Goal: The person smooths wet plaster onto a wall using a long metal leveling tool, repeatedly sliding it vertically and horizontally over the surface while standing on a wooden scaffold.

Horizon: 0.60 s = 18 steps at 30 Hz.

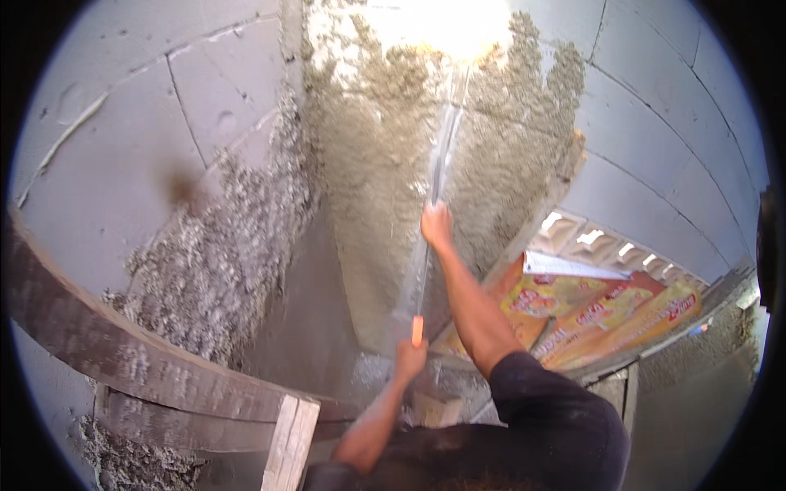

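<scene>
A long silvery metal straightedge [443, 155] stands steeply tilted against a wall covered in wet grey plaster [368, 180]. My right hand [436, 225] is closed around it about midway along its visible length. Lower down, my left hand [412, 360] is closed at its bottom end, where a short orange piece [417, 331] sticks up above the fingers. Glare at the top of the picture hides the bar's upper end. Rough, lumpy plaster [229, 245] covers part of the adjoining wall on the left.
Bare grey blocks [115, 155] show on the left wall and more blocks [647, 139] on the right. A dark plank [147, 352] crosses the lower left, beside a pale wooden post [291, 442]. Colourful printed sheets [589, 315] lie at the right below vent openings [589, 236].
</scene>
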Tool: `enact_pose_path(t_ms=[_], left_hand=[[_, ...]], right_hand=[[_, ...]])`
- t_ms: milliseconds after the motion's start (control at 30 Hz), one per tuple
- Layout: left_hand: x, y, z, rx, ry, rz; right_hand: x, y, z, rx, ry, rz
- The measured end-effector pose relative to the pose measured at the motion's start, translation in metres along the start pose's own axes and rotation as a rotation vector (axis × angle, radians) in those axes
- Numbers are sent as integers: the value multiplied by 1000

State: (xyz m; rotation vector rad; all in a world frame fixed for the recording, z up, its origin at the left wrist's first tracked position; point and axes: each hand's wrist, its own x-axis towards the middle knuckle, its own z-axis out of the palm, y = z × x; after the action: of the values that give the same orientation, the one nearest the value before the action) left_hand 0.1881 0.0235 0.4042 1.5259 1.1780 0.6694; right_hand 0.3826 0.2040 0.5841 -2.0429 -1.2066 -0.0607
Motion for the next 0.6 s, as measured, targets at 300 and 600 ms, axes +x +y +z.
enact_pose_path(t_ms=[300, 600], left_hand=[[69, 228, -56, -149, 29, 395], [60, 130, -22, -109, 40, 222]], right_hand=[[132, -177, -207, 222, 318, -133], [79, -108, -107, 198, 286, 46]])
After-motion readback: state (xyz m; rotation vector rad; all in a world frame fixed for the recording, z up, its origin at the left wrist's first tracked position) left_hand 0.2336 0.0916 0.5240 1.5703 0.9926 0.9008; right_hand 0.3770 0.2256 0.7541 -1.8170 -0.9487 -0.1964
